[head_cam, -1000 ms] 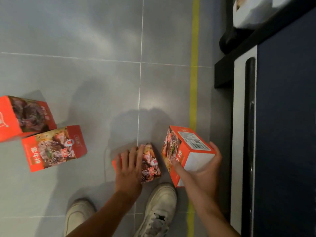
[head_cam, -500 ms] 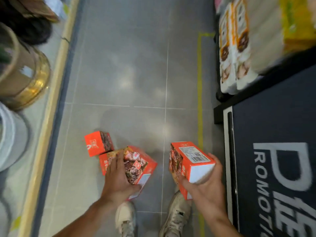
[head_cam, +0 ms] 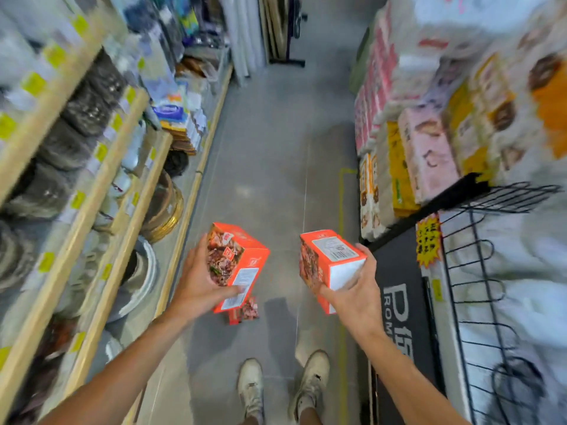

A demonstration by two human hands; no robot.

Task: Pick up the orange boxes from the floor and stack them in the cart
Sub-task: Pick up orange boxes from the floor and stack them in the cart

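Nearest, two white sneakers (head_cam: 251,384) stand on the grey tiled floor (head_cam: 270,167) below both hands. The left hand (head_cam: 196,286) grips an orange cardboard box with a food photo (head_cam: 236,265); the right hand (head_cam: 352,289) grips a second orange cardboard box with a barcode label (head_cam: 329,259). Under the left hand's box, a third orange box (head_cam: 245,312) lies on the floor, mostly hidden. Right of the right hand, a black wire cart (head_cam: 478,271) is blurred and cut off. Beyond, the wooden shelves (head_cam: 92,185) are smeared.
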